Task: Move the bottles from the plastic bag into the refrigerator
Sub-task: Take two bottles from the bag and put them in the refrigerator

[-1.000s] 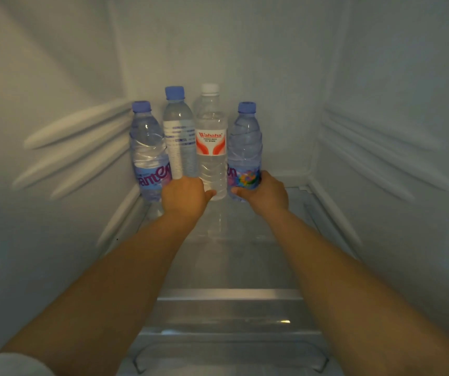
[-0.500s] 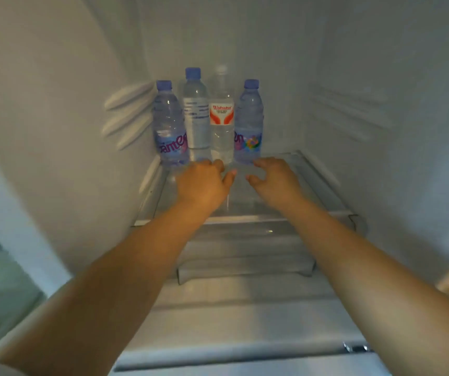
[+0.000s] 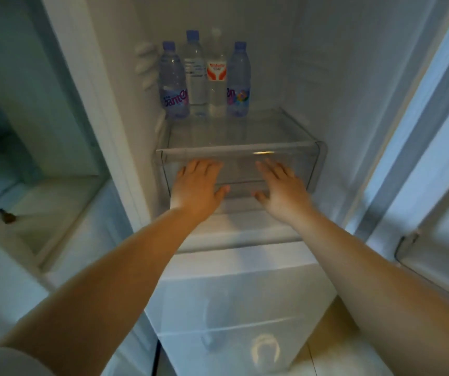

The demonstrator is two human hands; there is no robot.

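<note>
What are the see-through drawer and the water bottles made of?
The clear drawer under the shelf looks like hard glossy plastic: light glints off its rim and you see through it. The four clear water bottles look like thin plastic, with coloured screw caps and printed labels.

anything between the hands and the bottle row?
Head view: only bare clear shelf and its front rim separate left hand and right hand from the bottles.

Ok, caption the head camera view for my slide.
Four water bottles stand in the refrigerator; both open hands, left and right, at the clear drawer.
</note>
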